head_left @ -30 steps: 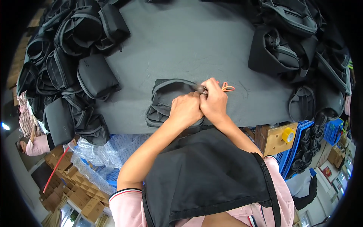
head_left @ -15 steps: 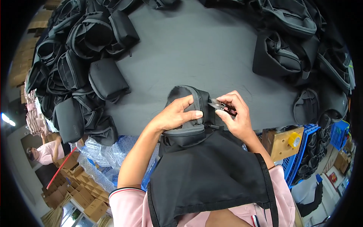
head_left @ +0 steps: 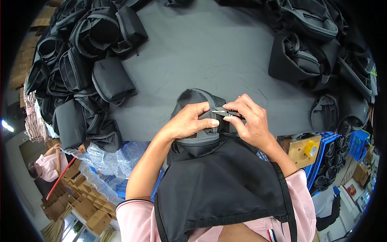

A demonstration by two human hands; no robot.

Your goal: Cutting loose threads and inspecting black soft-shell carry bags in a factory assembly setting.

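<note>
A black zippered pouch (head_left: 194, 96) with grey zip edging rests at the near edge of the dark table. My left hand (head_left: 189, 122) grips its side, with the thumb and forefinger pinching the fabric along the zip. In my right hand (head_left: 250, 120) is a pair of thread snips (head_left: 225, 112), held between thumb and fingers. The blades point left and lie against the pouch's edge, close to my left fingertips. A dark apron (head_left: 219, 181) hangs down in front of me below the pouch.
Black pouches (head_left: 114, 80) are heaped at the left of the table (head_left: 197, 48); more pouches (head_left: 298, 60) lie at the right. Bubble wrap (head_left: 109, 159) and cardboard boxes (head_left: 96, 220) are below left. A yellow tape roll (head_left: 311, 149) sits on a wooden block at right. Another person (head_left: 50, 165) stands far left.
The thread snips have moved left with my right hand, so their blades now meet the pouch's edge. My left hand keeps its hold. The other person at far left has raised an arm.
</note>
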